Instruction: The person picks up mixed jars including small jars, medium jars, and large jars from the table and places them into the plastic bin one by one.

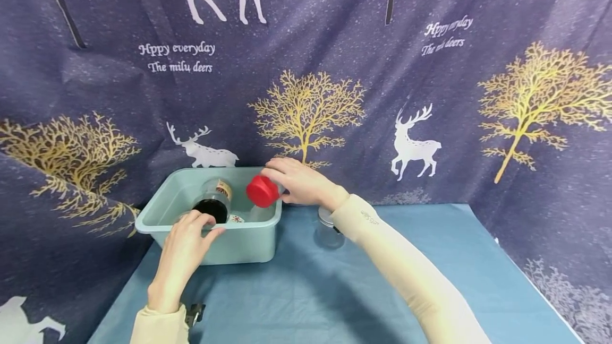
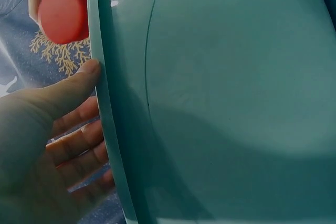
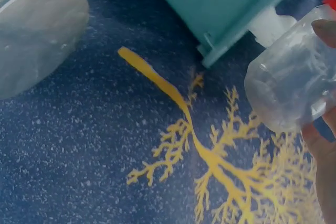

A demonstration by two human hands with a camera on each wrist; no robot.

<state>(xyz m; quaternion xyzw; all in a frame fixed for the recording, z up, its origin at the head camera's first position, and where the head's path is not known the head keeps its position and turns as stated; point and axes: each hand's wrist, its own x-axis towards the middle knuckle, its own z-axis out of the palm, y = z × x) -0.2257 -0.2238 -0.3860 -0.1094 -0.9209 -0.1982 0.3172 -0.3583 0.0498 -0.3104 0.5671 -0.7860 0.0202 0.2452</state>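
A clear jar (image 3: 286, 72) with a red lid (image 1: 263, 191) is tilted in my right hand (image 1: 300, 180), lid toward the left, over the right end of a light green plastic bin (image 1: 229, 246). My left hand (image 1: 184, 243) holds the bin's near rim. In the left wrist view its thumb (image 2: 84, 80) lies at the rim, and the other fingers pass behind it. Inside the bin, a clear jar with a black lid (image 1: 212, 208) and a brown label lies on its side, partly hidden by the left hand.
A clear jar with a silver lid (image 1: 330, 235) stands on the blue tablecloth (image 1: 306, 291) right of the bin, below my right wrist. Behind the table hangs a dark blue curtain (image 1: 334, 41) printed with deer and trees. A small patterned piece (image 1: 236, 218) shows inside the bin.
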